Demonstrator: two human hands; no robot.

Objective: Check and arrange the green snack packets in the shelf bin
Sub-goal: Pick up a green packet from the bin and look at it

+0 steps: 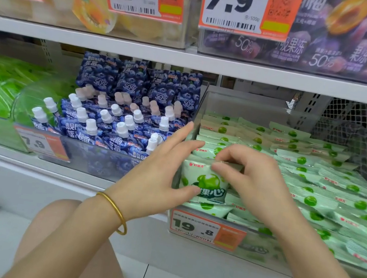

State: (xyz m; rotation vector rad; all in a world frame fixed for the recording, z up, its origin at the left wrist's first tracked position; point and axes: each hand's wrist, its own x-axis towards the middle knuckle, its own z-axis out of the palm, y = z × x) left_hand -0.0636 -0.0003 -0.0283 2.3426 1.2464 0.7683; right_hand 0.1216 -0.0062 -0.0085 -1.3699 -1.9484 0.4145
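Right hand (251,182) pinches one green packet (207,182); left hand (160,171) touches it.

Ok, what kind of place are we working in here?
Most likely a shop's snack aisle: orange price tags, shelves of blue spouted jelly pouches, and a clear bin full of identical green snack packets.

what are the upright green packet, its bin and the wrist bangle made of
Green packet: probably thin plastic film, printed, with a soft sheen; its top edge is crimped flat.
Bin: clear rigid plastic, perhaps acrylic; see-through walls with glare.
Bangle: polished gold-coloured metal by its shine; which metal is unclear.
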